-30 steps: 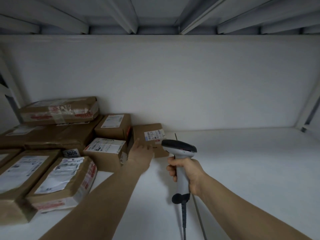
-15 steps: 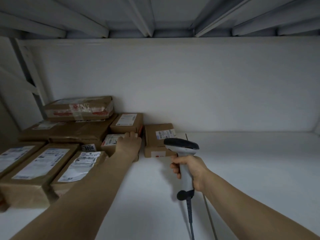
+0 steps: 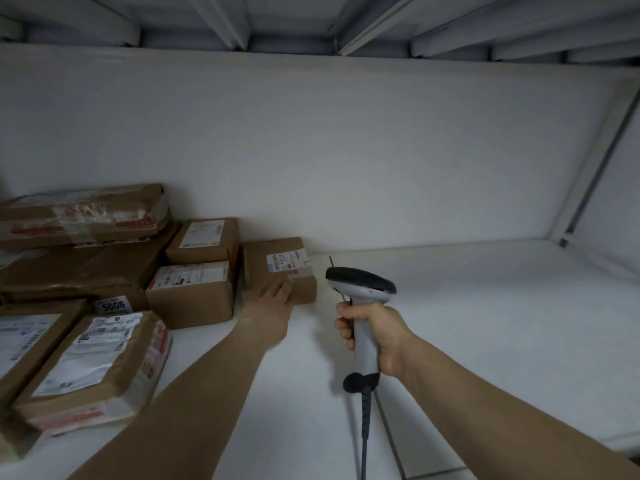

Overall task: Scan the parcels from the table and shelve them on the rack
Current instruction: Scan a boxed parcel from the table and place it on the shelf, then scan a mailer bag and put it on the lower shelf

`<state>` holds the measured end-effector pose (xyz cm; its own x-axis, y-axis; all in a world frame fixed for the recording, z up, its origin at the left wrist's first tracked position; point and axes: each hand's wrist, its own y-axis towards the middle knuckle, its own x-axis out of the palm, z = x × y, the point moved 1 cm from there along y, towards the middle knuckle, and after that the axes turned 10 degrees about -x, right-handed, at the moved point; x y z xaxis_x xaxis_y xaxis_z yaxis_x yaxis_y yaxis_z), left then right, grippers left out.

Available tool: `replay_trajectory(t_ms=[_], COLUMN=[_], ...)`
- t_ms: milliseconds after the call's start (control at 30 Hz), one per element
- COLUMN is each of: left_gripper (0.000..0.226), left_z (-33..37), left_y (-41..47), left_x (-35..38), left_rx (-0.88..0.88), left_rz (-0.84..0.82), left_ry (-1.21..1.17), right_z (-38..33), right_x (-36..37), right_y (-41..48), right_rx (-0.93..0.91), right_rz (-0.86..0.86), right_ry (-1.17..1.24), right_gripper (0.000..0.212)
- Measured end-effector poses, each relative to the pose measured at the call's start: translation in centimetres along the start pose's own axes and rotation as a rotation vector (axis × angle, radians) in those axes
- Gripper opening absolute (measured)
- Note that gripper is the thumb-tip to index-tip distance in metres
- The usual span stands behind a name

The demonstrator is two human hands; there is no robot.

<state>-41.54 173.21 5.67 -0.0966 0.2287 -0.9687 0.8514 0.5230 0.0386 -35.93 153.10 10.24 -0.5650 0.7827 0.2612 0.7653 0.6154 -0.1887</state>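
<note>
A small brown cardboard parcel (image 3: 266, 265) with a white label lies on the white rack shelf (image 3: 485, 306), at the right end of a row of parcels. My left hand (image 3: 268, 308) rests against its front face with the fingers flat on the cardboard. To the right, my right hand (image 3: 375, 332) grips the handle of a white and black barcode scanner (image 3: 362, 287), held upright above the shelf with its head pointing left and its cable hanging down.
Several brown parcels fill the shelf's left side: two small boxes (image 3: 192, 292), a flat one (image 3: 93, 365) with a "5006" tag (image 3: 112, 305) behind it, and a stacked pair (image 3: 83, 216) at the back. A rack upright (image 3: 588, 174) stands at right; the upper shelf (image 3: 311, 19) hangs overhead.
My left hand went from the small parcel to the boxes on its left and has come back to the small parcel's front face. The scanner has stayed upright in my right hand.
</note>
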Motion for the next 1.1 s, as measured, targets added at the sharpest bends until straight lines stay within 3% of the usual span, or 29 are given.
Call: replay_trajectory(t_ms=[233,433,700,1100], left_gripper=[0.056,0.05,0.05,0.042], left_z=[-1.6,4.9,24.6,58.4], left_y=[-1.1,-2.8,-8.4,-24.1], left_x=[0.4,-4.5,-12.8,-20.8], left_rx=[-0.071,0.108,0.44,0.923], left_rz=[0.055,0.229,0.278,0.275], left_ry=[0.075,0.007,-0.1,-0.226], right_z=[-0.4,-1.5,-4.9,-6.4], right_x=[-0.9,-4.9,-20.0,-47.0], right_y=[-0.4,-3.7,-14.4,-39.3], right_rx=[0.0,-0.032,-0.126,-0.225], right_rz=[0.012,0.044,0.239,0.854], right_ry=[-0.009,-0.057,-0.087,-0.108], right_gripper=[0.008,0.003,0.006,0.008])
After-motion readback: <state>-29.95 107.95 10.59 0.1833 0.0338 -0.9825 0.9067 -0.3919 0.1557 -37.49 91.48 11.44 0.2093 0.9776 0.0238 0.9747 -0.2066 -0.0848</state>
